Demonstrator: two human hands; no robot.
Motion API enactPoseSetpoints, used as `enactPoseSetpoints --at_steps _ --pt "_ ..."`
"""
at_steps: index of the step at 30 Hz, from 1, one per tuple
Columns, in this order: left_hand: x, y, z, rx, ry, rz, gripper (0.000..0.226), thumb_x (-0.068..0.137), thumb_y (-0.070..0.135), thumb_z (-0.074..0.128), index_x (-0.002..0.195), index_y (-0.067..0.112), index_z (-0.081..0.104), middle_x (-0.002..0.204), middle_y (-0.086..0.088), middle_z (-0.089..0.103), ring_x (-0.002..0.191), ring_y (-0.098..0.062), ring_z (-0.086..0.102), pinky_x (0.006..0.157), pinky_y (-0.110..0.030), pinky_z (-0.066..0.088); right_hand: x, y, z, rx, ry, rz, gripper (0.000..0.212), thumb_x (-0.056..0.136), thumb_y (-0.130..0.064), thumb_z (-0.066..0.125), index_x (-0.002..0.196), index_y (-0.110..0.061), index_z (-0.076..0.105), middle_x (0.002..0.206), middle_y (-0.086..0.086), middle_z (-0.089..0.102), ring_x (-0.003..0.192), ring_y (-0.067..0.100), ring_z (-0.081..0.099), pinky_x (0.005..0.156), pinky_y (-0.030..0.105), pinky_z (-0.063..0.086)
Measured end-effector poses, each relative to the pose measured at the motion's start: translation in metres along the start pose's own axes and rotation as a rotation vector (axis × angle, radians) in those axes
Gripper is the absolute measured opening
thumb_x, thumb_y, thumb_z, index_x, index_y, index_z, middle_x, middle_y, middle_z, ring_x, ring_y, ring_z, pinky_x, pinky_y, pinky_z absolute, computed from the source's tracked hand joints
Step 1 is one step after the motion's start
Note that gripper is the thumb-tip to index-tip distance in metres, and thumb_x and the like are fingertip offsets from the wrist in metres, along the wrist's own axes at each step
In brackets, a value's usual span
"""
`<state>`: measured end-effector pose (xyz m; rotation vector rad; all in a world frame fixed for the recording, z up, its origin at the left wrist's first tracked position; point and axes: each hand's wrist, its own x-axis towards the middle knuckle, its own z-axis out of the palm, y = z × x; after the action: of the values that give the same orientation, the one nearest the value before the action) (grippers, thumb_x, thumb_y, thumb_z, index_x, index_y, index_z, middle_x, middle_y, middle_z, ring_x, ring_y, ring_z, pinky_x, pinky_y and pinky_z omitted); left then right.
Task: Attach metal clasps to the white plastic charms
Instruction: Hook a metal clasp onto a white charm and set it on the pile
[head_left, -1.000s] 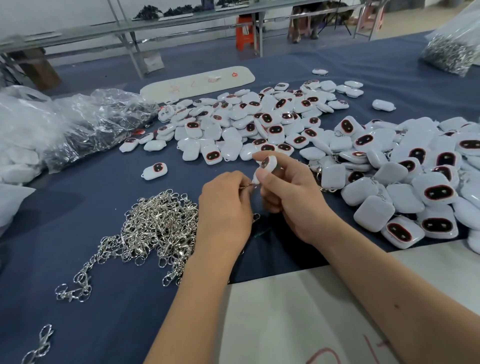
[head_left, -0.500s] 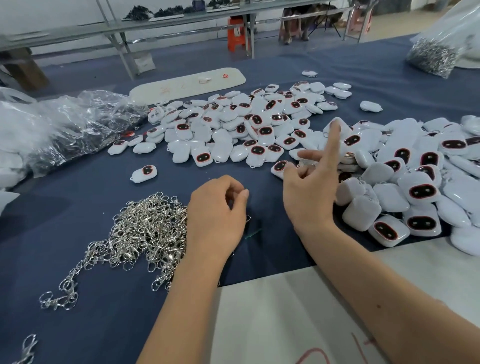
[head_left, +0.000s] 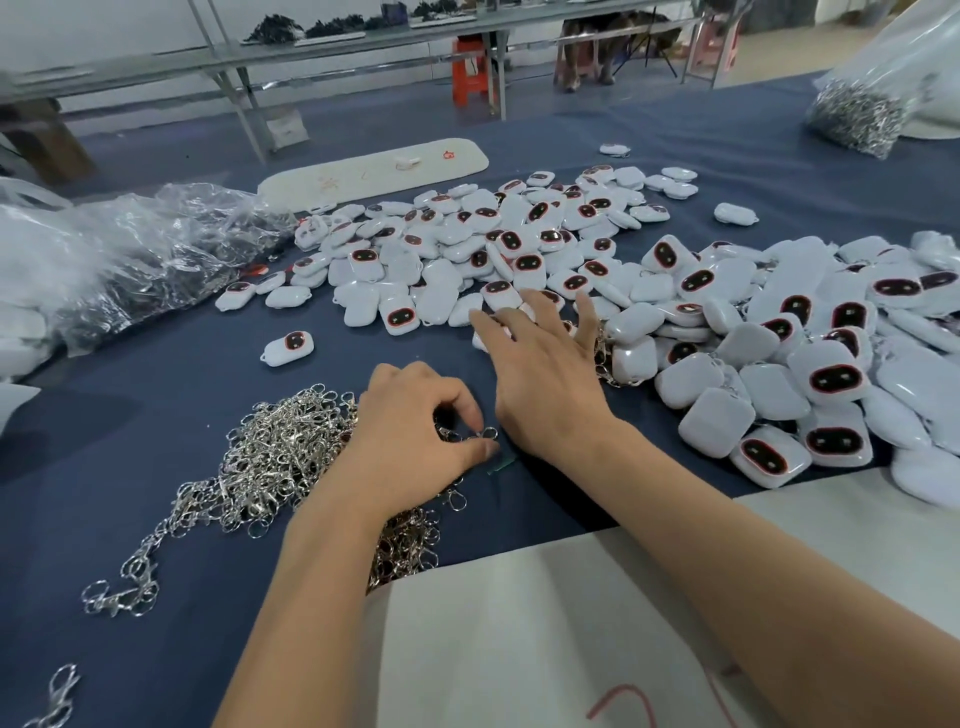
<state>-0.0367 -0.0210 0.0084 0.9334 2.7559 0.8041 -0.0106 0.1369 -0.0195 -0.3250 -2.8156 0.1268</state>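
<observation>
Metal clasp (head_left: 480, 435) lay on the blue bench (head_left: 156, 415) at the right edge of the loose clasp pile (head_left: 280, 462), pinched between thumb and curled fingers of the left hand (head_left: 410, 431). White plastic charms (head_left: 493, 244) were heaped beyond and to the right. Right hand (head_left: 545, 374) reached flat over the near edge of that heap, fingers straight and spread, tips touching charms. Crumpled clear bags (head_left: 130, 249) at far left; bagged clasps (head_left: 862, 114) at far right.
</observation>
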Motion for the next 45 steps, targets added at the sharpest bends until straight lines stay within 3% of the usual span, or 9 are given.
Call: enactPoseSetpoints --at_steps 7,16,20,23,28,32,37,40,45 --pt "0.004 -0.009 0.003 -0.069 0.160 -0.003 0.023 0.081 0.024 0.081 0.068 0.026 0.062 0.075 0.009 0.065 0.083 -0.015 0.058 0.079 -0.037 0.048 -0.011 -0.002 -0.006 0.059 0.013 -0.077 0.043 0.100 -0.048 0.054 0.130 -0.018 0.057 0.124 0.008 0.045 0.119 0.029 0.037 0.101 0.043 0.038" --pt "0.011 0.000 0.007 -0.910 0.376 -0.254 0.014 0.091 -0.004 0.069 0.096 0.008 0.064 0.069 -0.004 0.070 0.065 -0.023 0.075 0.067 -0.032 0.061 -0.029 -0.009 -0.014 0.136 -0.027 -0.054 0.035 0.107 -0.036 0.050 0.132 -0.011 0.048 0.124 0.013 0.044 0.106 0.031 0.048 0.092 0.039 0.039" --pt "0.011 0.013 0.011 -1.195 0.355 -0.298 0.011 0.090 -0.007 0.069 0.090 0.005 0.070 0.070 -0.007 0.069 0.071 -0.022 0.075 0.069 -0.025 0.060 -0.028 -0.001 -0.012 0.634 0.132 0.036 0.006 0.102 -0.015 0.056 0.105 -0.010 0.057 0.094 -0.004 0.053 0.078 0.015 0.047 0.070 0.034 0.036" --pt "0.011 0.018 0.016 -1.176 0.370 -0.308 0.011 0.089 0.001 0.073 0.084 0.010 0.070 0.072 -0.005 0.073 0.069 -0.015 0.071 0.064 -0.021 0.057 -0.025 0.008 -0.012 0.990 0.085 0.126 0.015 0.092 -0.012 0.056 0.097 -0.022 0.065 0.059 -0.014 0.045 0.056 0.007 0.040 0.057 0.024 0.036" --pt "0.012 0.018 0.018 -1.183 0.380 -0.302 0.008 0.087 0.003 0.076 0.084 0.008 0.071 0.069 -0.004 0.072 0.061 -0.010 0.064 0.058 -0.019 0.052 -0.022 0.014 -0.010 1.131 0.019 0.020 0.018 0.098 -0.020 0.065 0.086 -0.024 0.078 0.052 -0.019 0.049 0.056 0.002 0.041 0.057 0.018 0.035" --pt "0.012 0.015 0.017 -1.204 0.378 -0.314 0.012 0.086 0.001 0.076 0.080 0.008 0.070 0.072 -0.005 0.074 0.062 -0.011 0.065 0.060 -0.020 0.053 -0.020 0.018 -0.007 1.203 0.091 0.064 0.019 0.096 -0.017 0.069 0.080 -0.022 0.078 0.068 0.000 0.068 0.061 0.000 0.046 0.062 0.014 0.039" --pt "0.011 0.014 0.016 -1.204 0.352 -0.290 0.010 0.086 0.001 0.076 0.081 0.008 0.071 0.072 -0.006 0.074 0.065 -0.011 0.067 0.063 -0.019 0.054 -0.020 0.018 -0.004 1.214 0.009 0.012 0.011 0.095 -0.015 0.073 0.102 -0.019 0.080 0.077 -0.016 0.074 0.066 -0.002 0.059 0.070 0.011 0.044" --pt "0.011 0.014 0.017 -1.140 0.351 -0.277 0.011 0.087 0.003 0.077 0.080 0.009 0.070 0.071 -0.004 0.074 0.066 -0.010 0.068 0.062 -0.019 0.054 -0.020 0.019 -0.005 1.211 0.027 0.041 0.003 0.091 -0.016 0.078 0.090 -0.017 0.081 0.079 -0.006 0.078 0.075 0.011 0.069 0.075 0.027 0.054" --pt "0.013 0.010 0.016 -0.991 0.439 -0.259 0.016 0.083 0.005 0.081 0.074 0.014 0.071 0.068 -0.004 0.073 0.068 -0.015 0.066 0.062 -0.022 0.053 -0.021 0.018 -0.006 1.251 0.037 0.069 0.009 0.091 -0.020 0.073 0.081 -0.019 0.074 0.075 0.010 0.070 0.066 0.009 0.051 0.064 0.023 0.041"
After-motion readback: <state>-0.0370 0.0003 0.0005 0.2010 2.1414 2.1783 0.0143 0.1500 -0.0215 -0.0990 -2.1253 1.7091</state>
